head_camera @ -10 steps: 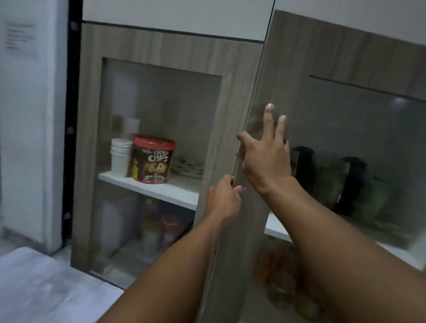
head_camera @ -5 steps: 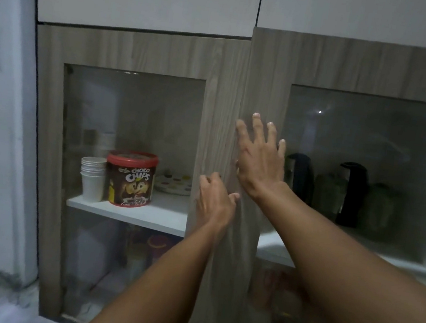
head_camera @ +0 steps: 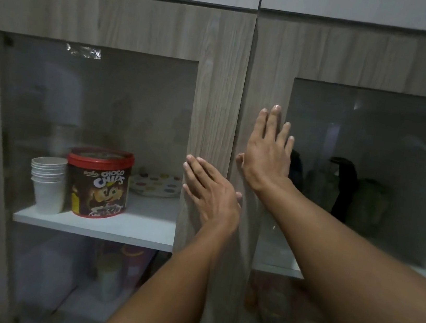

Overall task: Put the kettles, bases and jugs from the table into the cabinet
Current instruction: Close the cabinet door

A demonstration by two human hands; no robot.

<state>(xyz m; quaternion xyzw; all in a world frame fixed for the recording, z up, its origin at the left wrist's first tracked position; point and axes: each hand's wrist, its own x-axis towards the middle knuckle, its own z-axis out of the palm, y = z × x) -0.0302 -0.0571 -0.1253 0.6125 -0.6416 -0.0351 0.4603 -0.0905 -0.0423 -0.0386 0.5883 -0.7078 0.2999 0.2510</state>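
A wood-grain cabinet fills the view, with two glass-paned doors that meet flush at the middle. My left hand lies flat with fingers apart on the left door's frame. My right hand presses flat on the right door's frame. Behind the right door's dark glass, dim dark kettles and jugs stand on the white shelf. Neither hand holds anything.
Behind the left glass, a stack of white paper cups, a red-lidded Choco Chips tub and a dotted plate sit on a white shelf. Blurred containers stand on the lower shelves. White upper panels run above.
The right door has swung shut against the left one. My left hand has let go of the door edge and now lies flat. The view has moved closer to the cabinet.
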